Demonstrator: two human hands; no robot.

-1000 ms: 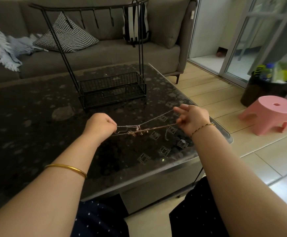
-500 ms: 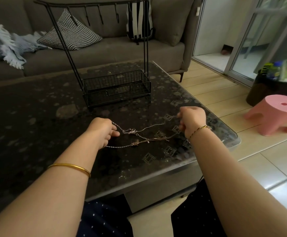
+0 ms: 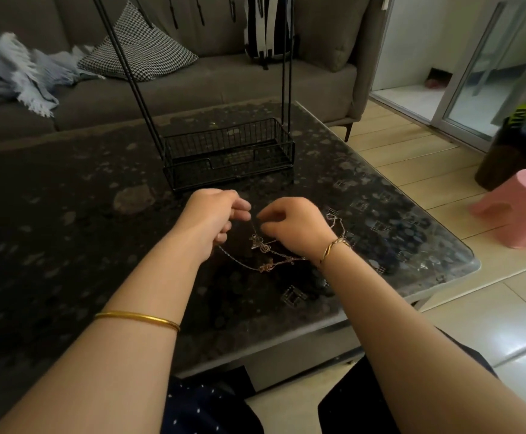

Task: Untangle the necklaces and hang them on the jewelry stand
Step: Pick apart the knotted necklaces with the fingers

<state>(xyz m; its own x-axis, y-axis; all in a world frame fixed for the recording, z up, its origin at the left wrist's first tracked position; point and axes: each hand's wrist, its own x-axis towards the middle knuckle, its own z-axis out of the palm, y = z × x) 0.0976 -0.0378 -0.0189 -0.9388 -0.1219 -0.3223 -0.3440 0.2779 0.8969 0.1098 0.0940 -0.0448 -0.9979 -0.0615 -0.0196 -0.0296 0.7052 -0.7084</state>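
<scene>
**Fingertips meet over the knot: loosen it, don't tighten it**

Fingers [image 3: 242,211] of the left hand [image 3: 214,220] are curled, with thumb and forefinger pinching a thin strand. The right hand [image 3: 296,227] is curled the same way, and its fingertips [image 3: 266,225] pinch chain just across from the left ones, almost touching them. The necklaces [image 3: 266,252] hang slack below and between the two pinches, over the dark table [image 3: 67,214]. Two small knotted clumps sit under the fingertips, and a loose loop trails past the right wrist. The jewelry stand [image 3: 229,151] is just beyond the knuckles, and nothing hangs on the parts of it in view.

The tangle looks unresolved, so hanging probably comes later. Slack seems the right condition here, since drawing the pinches apart would likely cinch both clumps. A better move is to hold one strand steady in the left fingers. The right fingertips can then tease a single loop open at the nearer clump and feed the free end back through it. Lowering the chains onto the table under the fingers would spread the knot and show which strand crosses which. Chains this fine could kink or snap, so use light tugs.
</scene>
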